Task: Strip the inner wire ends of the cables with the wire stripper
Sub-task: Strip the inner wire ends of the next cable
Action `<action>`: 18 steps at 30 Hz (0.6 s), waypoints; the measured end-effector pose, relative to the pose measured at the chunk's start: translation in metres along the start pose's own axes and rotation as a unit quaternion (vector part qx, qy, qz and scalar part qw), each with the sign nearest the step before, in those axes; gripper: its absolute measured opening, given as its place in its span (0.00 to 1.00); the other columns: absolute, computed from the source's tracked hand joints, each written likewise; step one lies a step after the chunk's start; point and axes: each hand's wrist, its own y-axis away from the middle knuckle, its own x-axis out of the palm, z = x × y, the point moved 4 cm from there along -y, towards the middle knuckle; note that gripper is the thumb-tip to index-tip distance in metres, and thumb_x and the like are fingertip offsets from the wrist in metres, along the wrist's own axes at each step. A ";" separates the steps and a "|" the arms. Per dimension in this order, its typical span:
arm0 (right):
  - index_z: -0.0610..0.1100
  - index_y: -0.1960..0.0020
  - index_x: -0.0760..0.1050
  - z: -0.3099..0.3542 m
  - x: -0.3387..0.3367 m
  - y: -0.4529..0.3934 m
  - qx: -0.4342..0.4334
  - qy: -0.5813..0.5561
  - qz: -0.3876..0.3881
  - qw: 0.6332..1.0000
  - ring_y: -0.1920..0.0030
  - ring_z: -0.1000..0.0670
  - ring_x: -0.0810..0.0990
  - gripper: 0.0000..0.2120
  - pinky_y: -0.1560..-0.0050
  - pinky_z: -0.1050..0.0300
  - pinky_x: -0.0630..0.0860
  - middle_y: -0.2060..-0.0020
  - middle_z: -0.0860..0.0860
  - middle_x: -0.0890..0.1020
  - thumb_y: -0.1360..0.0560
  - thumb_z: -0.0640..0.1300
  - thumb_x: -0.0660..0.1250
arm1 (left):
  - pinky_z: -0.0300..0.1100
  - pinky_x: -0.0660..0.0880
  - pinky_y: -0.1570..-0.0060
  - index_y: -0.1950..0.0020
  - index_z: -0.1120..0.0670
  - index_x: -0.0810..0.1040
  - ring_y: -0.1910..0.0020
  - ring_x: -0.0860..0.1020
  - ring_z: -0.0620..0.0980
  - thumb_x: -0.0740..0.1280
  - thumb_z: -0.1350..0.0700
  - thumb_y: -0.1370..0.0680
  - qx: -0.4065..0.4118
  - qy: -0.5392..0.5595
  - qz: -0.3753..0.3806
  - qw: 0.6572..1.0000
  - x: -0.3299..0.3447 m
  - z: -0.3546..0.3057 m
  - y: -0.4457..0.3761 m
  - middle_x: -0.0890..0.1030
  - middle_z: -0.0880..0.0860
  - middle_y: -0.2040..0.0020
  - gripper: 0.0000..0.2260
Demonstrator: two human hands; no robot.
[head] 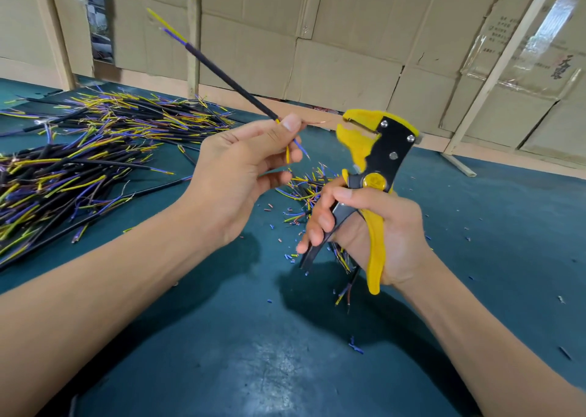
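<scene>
My left hand (244,166) pinches a black cable (231,83) near its lower end, the cable slanting up to the left with yellow and blue inner wires at its far tip. Below my thumb a blue inner wire (301,148), a yellow one and a bare copper strand stick out. The copper strand points toward the jaws of the yellow-and-black wire stripper (377,150). My right hand (364,232) grips the stripper's handles, holding it upright just right of the cable end. The jaws look slightly apart, close to the copper tip.
A big pile of black cables (95,150) with yellow and blue wire ends covers the left of the dark green table (253,337). A smaller heap of cables (310,188) lies under my hands. Insulation bits are scattered about. Cardboard walls stand behind.
</scene>
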 end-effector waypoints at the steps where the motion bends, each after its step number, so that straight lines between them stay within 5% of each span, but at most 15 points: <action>1: 0.35 0.60 0.74 -0.001 0.000 -0.001 0.000 0.003 0.009 1.000 0.67 0.40 0.76 0.08 0.59 0.38 0.79 0.68 0.40 0.73 0.25 0.39 0.64 | 0.38 0.75 0.62 0.51 0.55 0.83 0.59 0.79 0.47 0.71 0.51 0.23 -0.007 0.014 0.002 1.000 -0.001 0.001 -0.001 0.81 0.51 0.61 0.08; 10: 0.34 0.56 0.76 -0.009 0.003 0.000 0.025 0.026 0.046 0.998 0.66 0.39 0.78 0.07 0.58 0.36 0.79 0.67 0.39 0.76 0.26 0.39 0.68 | 0.40 0.80 0.58 0.56 0.52 0.83 0.56 0.84 0.47 0.74 0.51 0.30 -0.039 0.129 0.005 0.991 0.001 0.003 -0.004 0.83 0.47 0.58 0.07; 18: 0.34 0.56 0.78 -0.010 0.005 0.001 0.033 0.029 0.034 0.998 0.66 0.39 0.79 0.07 0.58 0.37 0.79 0.67 0.39 0.76 0.25 0.39 0.65 | 0.40 0.80 0.58 0.52 0.54 0.82 0.55 0.84 0.48 0.72 0.52 0.24 -0.051 0.172 -0.011 0.984 0.002 0.006 -0.003 0.83 0.49 0.58 0.07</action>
